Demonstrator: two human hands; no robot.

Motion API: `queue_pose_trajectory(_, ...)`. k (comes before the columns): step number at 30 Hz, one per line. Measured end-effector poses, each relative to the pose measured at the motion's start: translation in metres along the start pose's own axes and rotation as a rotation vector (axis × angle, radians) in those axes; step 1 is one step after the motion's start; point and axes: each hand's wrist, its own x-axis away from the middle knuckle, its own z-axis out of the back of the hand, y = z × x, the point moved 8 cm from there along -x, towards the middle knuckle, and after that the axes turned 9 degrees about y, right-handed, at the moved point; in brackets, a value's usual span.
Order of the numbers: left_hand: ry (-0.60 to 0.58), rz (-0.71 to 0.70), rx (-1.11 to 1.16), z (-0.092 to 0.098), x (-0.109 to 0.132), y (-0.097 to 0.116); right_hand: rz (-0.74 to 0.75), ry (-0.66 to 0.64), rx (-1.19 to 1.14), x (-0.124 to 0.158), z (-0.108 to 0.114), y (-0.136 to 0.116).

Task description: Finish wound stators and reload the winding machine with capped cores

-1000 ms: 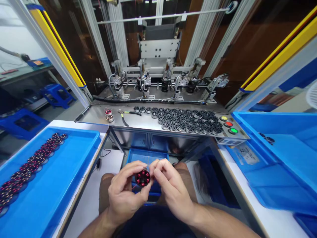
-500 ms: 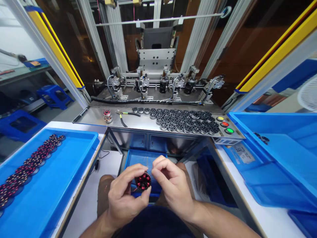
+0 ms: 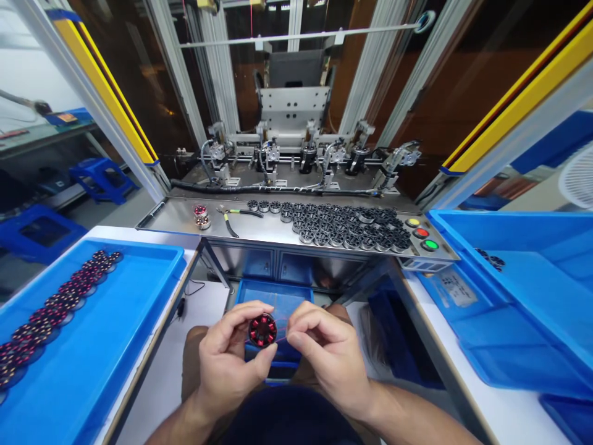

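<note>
Light, even tension called for at the wound core (image 3: 262,330)

The core is off the bench (image 3: 259,232), its face of red coils turned toward the camera. The left hand (image 3: 228,352) is clamped on its outer rim, fingers above and thumb below. The right hand (image 3: 330,347) stands apart from the left, just beside the core; its thumb and forefinger are pinched together on what appears to be a thin red wire (image 3: 281,338) spanning the gap. The wire's ends are too fine to trace.

Recommended practice: the left grip should bear on the rim only, leaving the coils unpressed. Pull on the wire should be light and steady, as a strand this fine could kink or snap. Pliers (image 3: 245,212) lie on the bench beyond, touched by neither hand.
</note>
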Motion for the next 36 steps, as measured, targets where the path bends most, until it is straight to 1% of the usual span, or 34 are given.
queue_pose_trajectory(2, -0.012, -0.019, -0.017, -0.001, 0.001, 0.001, -0.029, 0.003, -0.009, 0.000, -0.001, 0.000)
queue_pose_trajectory(4, -0.028, -0.037, -0.028, -0.001, 0.002, 0.002, -0.054, -0.029, -0.024, 0.000, -0.004, 0.000)
queue_pose_trajectory(6, -0.046, -0.059, -0.038, -0.002, 0.003, 0.003, -0.025, -0.048, -0.008, 0.000, -0.006, -0.003)
queue_pose_trajectory(8, -0.062, -0.085, -0.050, -0.003, 0.003, 0.005, 0.034, -0.033, 0.031, 0.000, -0.004, -0.008)
queue_pose_trajectory(10, -0.057, -0.079, -0.054, -0.002, 0.003, 0.005, 0.076, -0.014, 0.060, 0.001, -0.001, -0.011)
queue_pose_trajectory(13, -0.042, 0.016, 0.028, -0.001, 0.000, 0.001, 0.137, -0.062, 0.073, 0.001, -0.003, -0.017)
queue_pose_trajectory(17, -0.080, 0.202, 0.202, -0.005, -0.002, -0.007, 0.290, -0.134, 0.128, 0.001, -0.007, -0.029)
queue_pose_trajectory(19, -0.097, 0.250, 0.244, -0.007, -0.002, -0.008, 0.353, -0.147, 0.172, 0.001, -0.009, -0.034)
queue_pose_trajectory(21, -0.119, 0.264, 0.266, -0.009, -0.001, -0.008, 0.404, -0.157, 0.203, 0.001, -0.012, -0.038)
queue_pose_trajectory(23, -0.138, 0.253, 0.260, -0.010, 0.000, -0.006, 0.435, -0.134, 0.224, 0.003, -0.013, -0.040)
queue_pose_trajectory(25, -0.119, 0.214, 0.221, -0.008, 0.001, -0.004, 0.444, -0.089, 0.231, 0.005, -0.011, -0.041)
queue_pose_trajectory(29, -0.011, 0.028, 0.078, -0.001, 0.003, 0.005, 0.415, -0.021, 0.209, 0.012, -0.009, -0.039)
queue_pose_trajectory(32, 0.023, -0.090, -0.001, -0.002, 0.004, 0.012, 0.459, -0.013, 0.179, 0.017, -0.011, -0.041)
queue_pose_trajectory(34, 0.022, -0.097, -0.006, -0.004, 0.004, 0.013, 0.501, -0.039, 0.163, 0.019, -0.013, -0.042)
queue_pose_trajectory(36, 0.005, -0.034, 0.039, -0.005, 0.002, 0.011, 0.516, -0.085, 0.157, 0.017, -0.013, -0.042)
